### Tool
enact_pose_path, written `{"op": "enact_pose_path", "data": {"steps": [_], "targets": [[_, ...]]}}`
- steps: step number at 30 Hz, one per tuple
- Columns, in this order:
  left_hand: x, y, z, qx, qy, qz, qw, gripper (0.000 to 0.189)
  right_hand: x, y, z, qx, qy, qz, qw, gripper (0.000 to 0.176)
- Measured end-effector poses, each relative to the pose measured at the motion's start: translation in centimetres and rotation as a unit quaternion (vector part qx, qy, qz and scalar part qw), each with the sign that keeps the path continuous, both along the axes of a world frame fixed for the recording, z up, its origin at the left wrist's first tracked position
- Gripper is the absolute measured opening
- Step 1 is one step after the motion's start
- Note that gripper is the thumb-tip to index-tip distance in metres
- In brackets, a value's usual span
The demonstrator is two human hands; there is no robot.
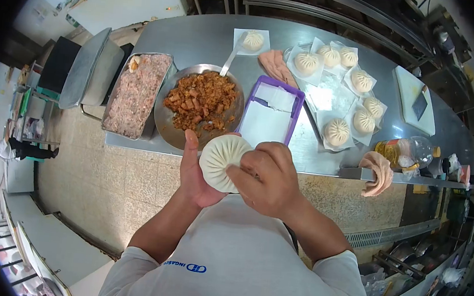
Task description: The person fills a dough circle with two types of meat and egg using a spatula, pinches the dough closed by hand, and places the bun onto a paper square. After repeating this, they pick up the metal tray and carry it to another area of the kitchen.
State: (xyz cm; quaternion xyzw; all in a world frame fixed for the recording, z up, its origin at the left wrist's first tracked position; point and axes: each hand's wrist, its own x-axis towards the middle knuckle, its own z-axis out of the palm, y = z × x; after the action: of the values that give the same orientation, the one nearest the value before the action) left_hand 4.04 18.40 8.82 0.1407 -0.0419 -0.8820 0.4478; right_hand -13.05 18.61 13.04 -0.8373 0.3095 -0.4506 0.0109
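Note:
A round, pleated white bun (222, 161) rests in my left hand (193, 172), whose palm and fingers cup it from below and the left side. Pinched at the bun's pleated centre are the thumb and fingers of my right hand (271, 176). Just beyond my hands stands a round metal bowl (167, 124) of brown cooked meat filling (202, 100), with a metal spatula (234, 55) leaning in it. Right of the bowl lies a purple tray (295, 119) holding white paper squares (267, 125).
A metal pan of pink minced meat (134, 94) stands at the left. Several finished buns on paper (337, 132) lie to the right. Farther right are a white cutting board (408, 87) with a knife (419, 105), an oil bottle (408, 152) and cloths (378, 174). Another person (14, 145) stands far left.

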Motion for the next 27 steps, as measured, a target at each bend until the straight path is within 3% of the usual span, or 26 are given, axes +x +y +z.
{"op": "enact_pose_path", "data": {"steps": [3, 8, 13, 15, 18, 22, 23, 25, 26, 27], "targets": [[-0.2, -0.3, -0.1, 0.015, -0.012, -0.008, 1.0, 0.095, -0.1, 0.0, 0.0, 0.016, 0.004, -0.049, 0.999, 0.023], [-0.6, -0.6, -1.0, 0.015, -0.021, -0.023, 0.999, 0.093, -0.6, 0.0, -1.4, 0.066, 0.031, -0.002, 0.997, 0.022], [-0.4, -0.8, -0.5, 0.013, -0.039, 0.021, 0.999, 0.092, -0.5, -0.5, 0.0, 0.042, 0.034, -0.043, 0.998, 0.02], [0.2, -1.2, -0.5, -0.031, -0.039, 0.032, 0.998, 0.096, 0.4, -0.6, 0.0, 0.026, 0.025, -0.114, 0.993, 0.021], [0.8, -1.7, -0.3, -0.011, -0.075, 0.06, 0.995, 0.095, 2.4, -0.8, -0.8, 0.046, 0.036, -0.099, 0.993, 0.019], [1.9, -2.1, -1.0, 0.007, -0.029, 0.055, 0.998, 0.09, 3.2, -1.2, -0.1, 0.091, 0.069, -0.061, 0.992, 0.022], [2.0, -2.3, -1.3, -0.025, 0.028, 0.042, 0.998, 0.089, 3.2, -1.4, -0.1, 0.09, 0.072, -0.06, 0.992, 0.022], [1.8, -3.0, -1.5, -0.056, 0.086, 0.028, 0.994, 0.088, 2.8, -2.1, -0.7, 0.205, -0.155, 0.069, 0.964, 0.035], [1.1, -3.7, -1.5, -0.058, 0.058, 0.061, 0.995, 0.085, 2.4, -3.1, -2.6, 0.22, -0.217, 0.051, 0.95, 0.054], [0.4, -4.4, -1.5, -0.057, 0.03, 0.093, 0.994, 0.083, 4.4, -4.1, -6.5, 0.279, -0.45, -0.001, 0.848, 0.07]]}}
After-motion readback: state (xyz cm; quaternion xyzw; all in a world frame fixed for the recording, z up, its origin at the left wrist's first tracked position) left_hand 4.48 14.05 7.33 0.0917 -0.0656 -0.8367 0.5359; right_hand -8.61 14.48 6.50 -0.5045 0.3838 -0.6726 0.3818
